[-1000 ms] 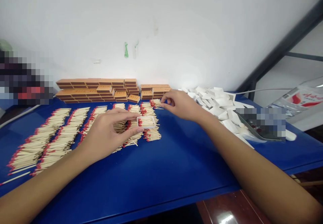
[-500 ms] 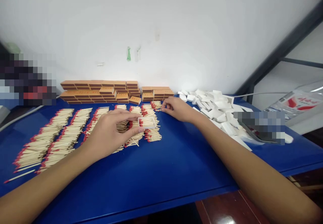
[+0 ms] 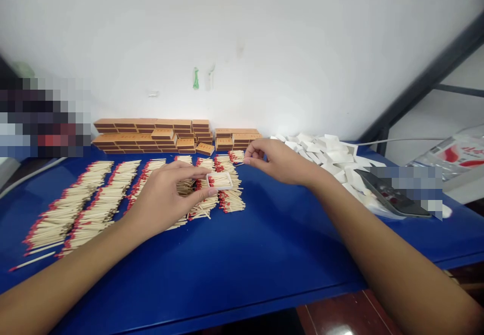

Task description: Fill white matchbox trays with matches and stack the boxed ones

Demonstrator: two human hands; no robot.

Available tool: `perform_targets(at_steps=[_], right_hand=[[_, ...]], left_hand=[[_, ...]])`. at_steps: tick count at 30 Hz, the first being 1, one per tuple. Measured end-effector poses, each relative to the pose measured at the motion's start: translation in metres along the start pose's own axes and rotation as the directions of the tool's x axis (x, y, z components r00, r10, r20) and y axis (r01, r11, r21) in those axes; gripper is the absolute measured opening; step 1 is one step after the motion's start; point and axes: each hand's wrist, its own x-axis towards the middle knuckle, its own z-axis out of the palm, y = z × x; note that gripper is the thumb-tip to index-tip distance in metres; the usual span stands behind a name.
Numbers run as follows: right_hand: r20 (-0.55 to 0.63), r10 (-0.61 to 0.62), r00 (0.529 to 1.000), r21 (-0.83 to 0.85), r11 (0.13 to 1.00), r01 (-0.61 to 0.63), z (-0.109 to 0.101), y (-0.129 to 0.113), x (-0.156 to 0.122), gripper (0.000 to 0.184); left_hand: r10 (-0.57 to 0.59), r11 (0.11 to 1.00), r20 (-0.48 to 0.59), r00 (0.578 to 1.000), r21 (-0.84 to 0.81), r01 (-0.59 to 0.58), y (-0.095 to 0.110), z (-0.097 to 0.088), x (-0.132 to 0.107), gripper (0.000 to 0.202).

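Observation:
My left hand (image 3: pixel 172 191) pinches a small white matchbox tray (image 3: pixel 226 188) by one end, between thumb and fingers. Red-tipped matches (image 3: pixel 220 180) lie inside the tray. My right hand (image 3: pixel 270 159) is closed at the far end of the rightmost row of matches (image 3: pixel 232 196). Its thumb and forefinger meet on what looks like a single match (image 3: pixel 240 163), mostly hidden by the fingers. Under and beyond my left hand run more rows of loose matches, partly covered by the hand and forearm.
Stacked orange-brown matchboxes (image 3: pixel 139 137) line the wall at the back. To the right lies a heap of white empty trays (image 3: pixel 325 153), with a dark, partly blurred object (image 3: pixel 393 194) beside it. Two long match rows (image 3: pixel 100 201) spread leftward on the blue table (image 3: pixel 242 269).
My right hand has shifted slightly to the right, its fingers still closed. My left hand keeps its grip on the tray. The whole view has moved a little.

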Motion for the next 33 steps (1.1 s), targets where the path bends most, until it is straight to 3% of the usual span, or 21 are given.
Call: perform_targets(at_steps=[9, 22, 33], right_hand=[[0.047, -0.176, 0.983, 0.093, 0.981, 0.171, 0.018, -0.036, -0.009, 0.013], [-0.013, -0.292, 0.956, 0.099, 0.951, 0.292, 0.026, -0.042, -0.013, 0.007], [-0.025, -0.242, 0.970, 0.119, 0.963, 0.244, 0.027, -0.043, -0.012, 0.004]], left_hand=[[0.015, 1.000, -0.009, 1.000, -0.022, -0.016, 0.001, -0.001, -0.002, 0.038], [0.070, 0.996, 0.032, 0.997, -0.050, -0.069, 0.006, 0.000, -0.001, 0.035], [0.056, 0.996, 0.062, 0.996, -0.080, -0.051, 0.010, -0.002, -0.001, 0.034]])
